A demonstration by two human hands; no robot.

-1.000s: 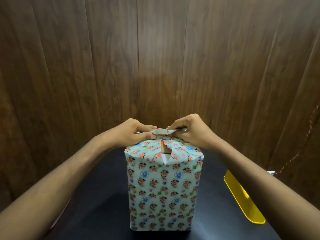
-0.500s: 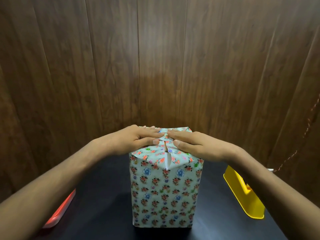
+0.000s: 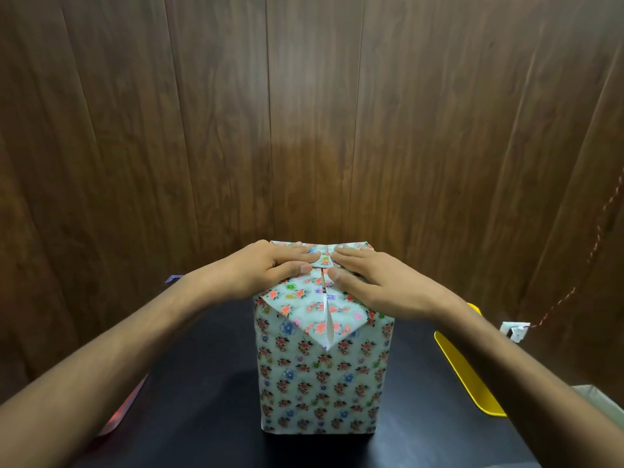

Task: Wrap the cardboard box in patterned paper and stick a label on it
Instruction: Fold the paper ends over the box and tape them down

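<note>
A tall box (image 3: 322, 376) stands upright mid-table, its sides already covered in floral paper. The left hand (image 3: 270, 270) and right hand (image 3: 374, 282) press flat, fingers straight, on its top folds. No tape or label is visible yet.

The wrapped box (image 3: 320, 376) stands upright mid-worktop (image 3: 209, 417). Both hands lie flat on its top: left hand (image 3: 270, 270) on the left half, right hand (image 3: 368, 282) on the right. A tray (image 3: 462, 376) lies right of the box, the wall (image 3: 304, 113) behind.
</note>
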